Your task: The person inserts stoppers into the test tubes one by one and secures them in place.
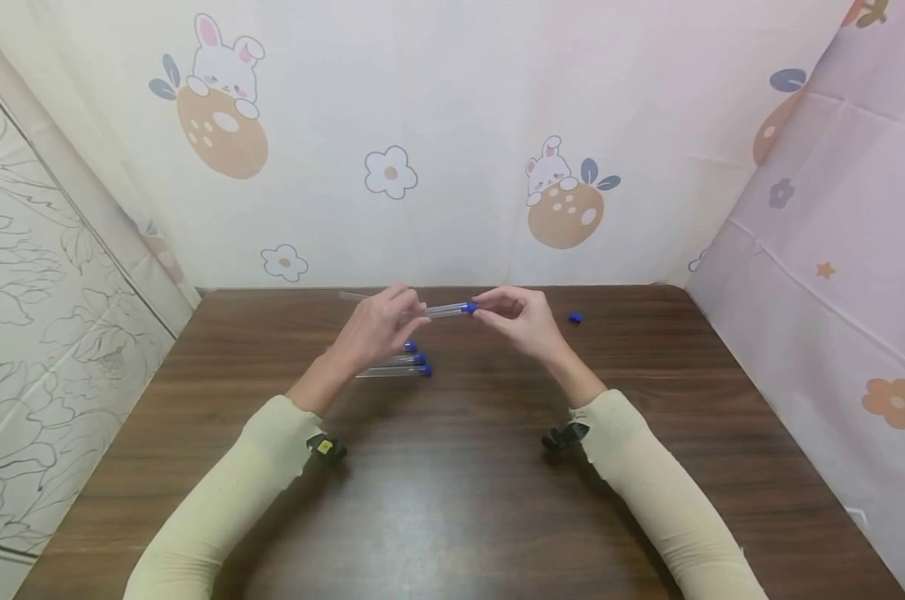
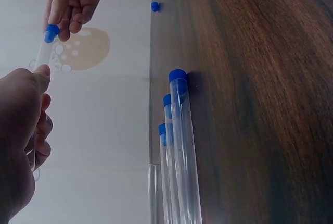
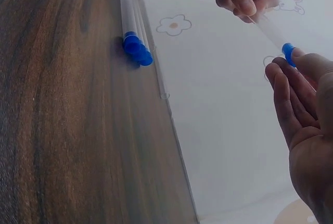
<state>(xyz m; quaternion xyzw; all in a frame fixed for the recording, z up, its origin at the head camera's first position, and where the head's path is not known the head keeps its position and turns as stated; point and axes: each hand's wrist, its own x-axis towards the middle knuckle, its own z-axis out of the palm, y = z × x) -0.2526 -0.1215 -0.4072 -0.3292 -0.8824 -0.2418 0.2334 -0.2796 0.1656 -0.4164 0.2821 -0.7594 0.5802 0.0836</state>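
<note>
My left hand (image 1: pixel 381 327) grips a clear test tube (image 1: pixel 443 312) in the air above the back of the table. A blue cap (image 1: pixel 469 307) sits at the tube's right end, and my right hand (image 1: pixel 526 323) pinches it between thumb and fingertips. In the left wrist view the plug of this cap (image 2: pixel 50 35) shows blue inside the tube mouth. Three test tubes (image 2: pixel 183 140) with blue caps lie side by side on the table under my left hand. Beyond them lies another clear tube (image 2: pixel 155 193), its visible end without a cap.
A loose blue cap (image 1: pixel 576 317) lies on the brown wooden table (image 1: pixel 452 467), right of my right hand. A printed curtain (image 1: pixel 452 225) hangs along the table's back edge. Dark wrist cameras (image 1: pixel 327 447) are strapped at both sleeves.
</note>
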